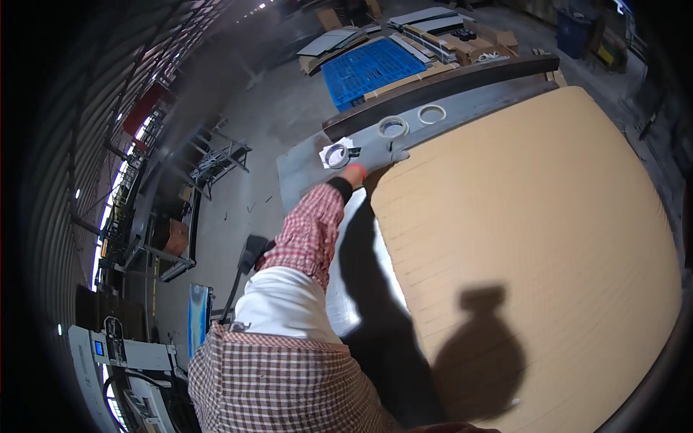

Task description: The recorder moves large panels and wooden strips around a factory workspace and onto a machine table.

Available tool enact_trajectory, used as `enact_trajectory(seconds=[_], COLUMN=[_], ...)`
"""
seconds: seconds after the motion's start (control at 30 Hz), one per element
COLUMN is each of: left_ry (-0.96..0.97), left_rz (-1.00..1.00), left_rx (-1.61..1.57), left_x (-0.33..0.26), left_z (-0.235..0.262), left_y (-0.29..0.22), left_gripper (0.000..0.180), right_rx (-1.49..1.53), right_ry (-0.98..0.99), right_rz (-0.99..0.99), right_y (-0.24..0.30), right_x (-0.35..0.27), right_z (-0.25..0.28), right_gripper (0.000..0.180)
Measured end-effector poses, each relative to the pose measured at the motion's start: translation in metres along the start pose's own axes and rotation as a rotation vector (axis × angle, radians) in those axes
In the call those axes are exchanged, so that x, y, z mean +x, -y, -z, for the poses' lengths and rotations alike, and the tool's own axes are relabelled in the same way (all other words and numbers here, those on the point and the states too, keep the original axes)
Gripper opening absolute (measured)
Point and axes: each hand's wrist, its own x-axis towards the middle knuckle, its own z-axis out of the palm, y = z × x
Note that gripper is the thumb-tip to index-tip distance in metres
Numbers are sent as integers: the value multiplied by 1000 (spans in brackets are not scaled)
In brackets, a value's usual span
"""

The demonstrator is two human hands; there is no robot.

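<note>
Your left hand (377,153) seems to be positioning the tan cardboard sheet (534,216) beside its fingers; their grip I can't tell. Next likely needs steady alignment.

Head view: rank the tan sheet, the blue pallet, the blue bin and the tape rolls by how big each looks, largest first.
1. Tan sheet
2. Blue pallet
3. Blue bin
4. Tape rolls, each: the three look too alike to rank among themselves
</note>
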Motion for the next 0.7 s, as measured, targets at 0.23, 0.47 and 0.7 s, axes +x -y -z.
enact_trajectory(seconds=[0.23, 0.47, 0.7], left_ry=[-381, -57, -328], left_rz=[229, -567, 403], left_rx=[-93, -519, -159], left_x=[-43, -298, -583], left_z=[-8, 58, 12], left_y=[10, -3, 317], left_gripper=[27, 39, 30], right_rx=[47, 230, 385], right_ry=[166, 372, 1786], right_rz=[118, 166, 265], right_y=[48, 106, 242], right_x=[-98, -300, -676], right_z=[-86, -178, -228], right_gripper=[33, 27, 36])
